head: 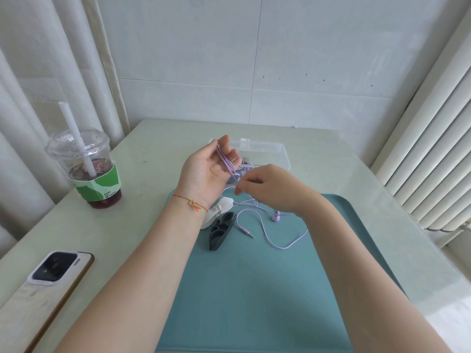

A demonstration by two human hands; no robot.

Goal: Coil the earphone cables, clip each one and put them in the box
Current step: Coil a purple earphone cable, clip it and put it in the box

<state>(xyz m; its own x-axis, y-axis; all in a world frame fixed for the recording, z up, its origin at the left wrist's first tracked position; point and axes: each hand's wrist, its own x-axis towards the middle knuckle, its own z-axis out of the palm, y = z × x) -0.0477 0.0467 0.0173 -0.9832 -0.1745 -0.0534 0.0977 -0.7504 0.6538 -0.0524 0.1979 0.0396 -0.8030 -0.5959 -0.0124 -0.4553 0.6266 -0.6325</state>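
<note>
Loosely, thin lilac cable loops round left hand fingers

A: Where is the cable?
B: Part lies on the mat. Part is looped around the left hand, above the mat's far edge.
A: And the box?
B: Behind both hands.
A: The clips?
B: On the mat, left of the plug.
A: What's far left?
B: A cup, with a phone nearer us.

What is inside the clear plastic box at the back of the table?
The clear plastic box holds something dark and purplish, perhaps an earphone bundle. The left hand and right hand cover most of it.
</note>
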